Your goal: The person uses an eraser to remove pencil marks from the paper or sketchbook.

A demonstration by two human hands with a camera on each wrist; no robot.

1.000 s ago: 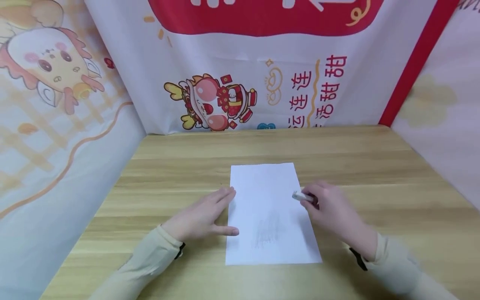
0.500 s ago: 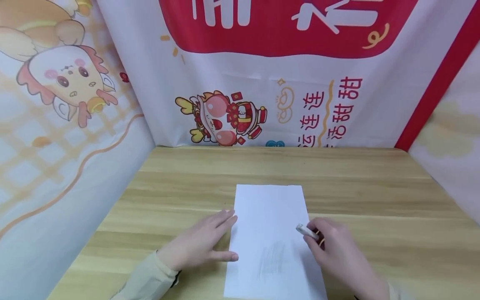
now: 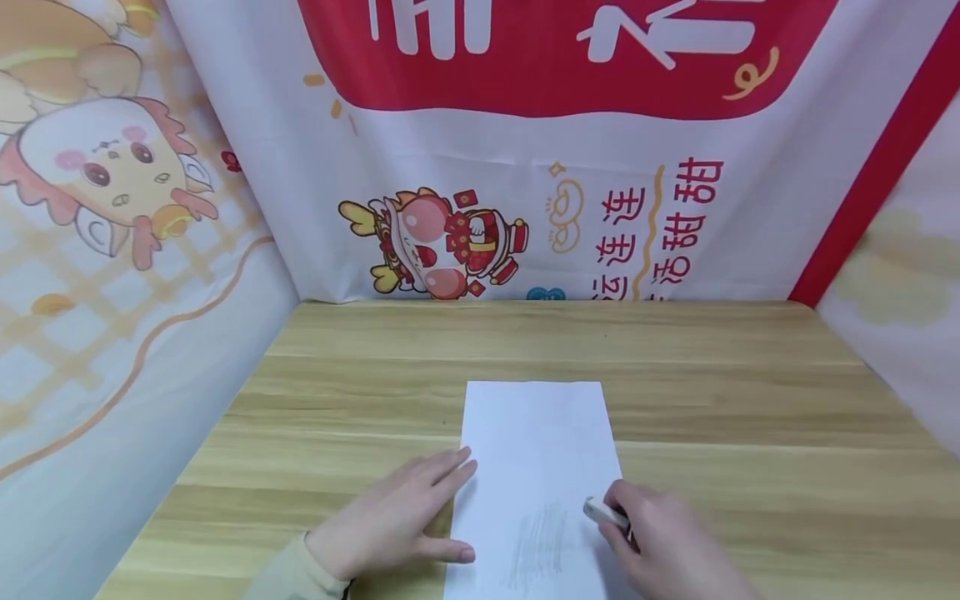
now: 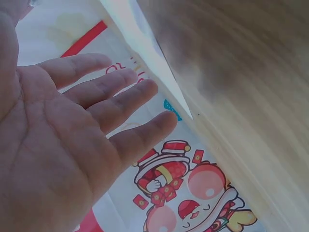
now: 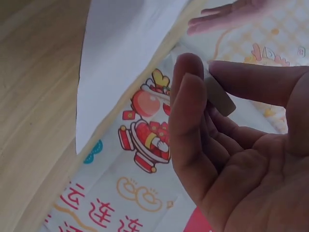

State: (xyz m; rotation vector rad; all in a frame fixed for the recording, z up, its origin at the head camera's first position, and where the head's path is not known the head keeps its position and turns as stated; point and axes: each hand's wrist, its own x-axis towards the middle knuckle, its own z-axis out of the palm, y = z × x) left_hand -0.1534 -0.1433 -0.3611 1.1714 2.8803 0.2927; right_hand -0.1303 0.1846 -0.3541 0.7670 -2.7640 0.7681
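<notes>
A white sheet of paper (image 3: 532, 442) lies on the wooden table, with a patch of grey pencil-like strokes (image 3: 540, 542) on its lower part. My left hand (image 3: 401, 521) is at the sheet's left edge, fingers extended and thumb spread, fingertips over the margin. In the left wrist view its fingers (image 4: 120, 106) look loosely straight, and nothing is in the palm. My right hand (image 3: 663, 546), over the sheet's right edge, pinches a small whitish block that looks like an eraser (image 3: 603, 512). The right wrist view shows the eraser (image 5: 221, 99) between thumb and fingers.
The wood-grain table (image 3: 360, 367) extends around the sheet on both sides and behind it. A printed white and red cloth (image 3: 465, 150) hangs at the table's back edge. Patterned cloths (image 3: 187, 350) stand along the left and right sides.
The head view has shifted, so the table and sheet sit lower in it. My right hand with the eraser has come nearer to me along the sheet. The left hand stays at the left edge.
</notes>
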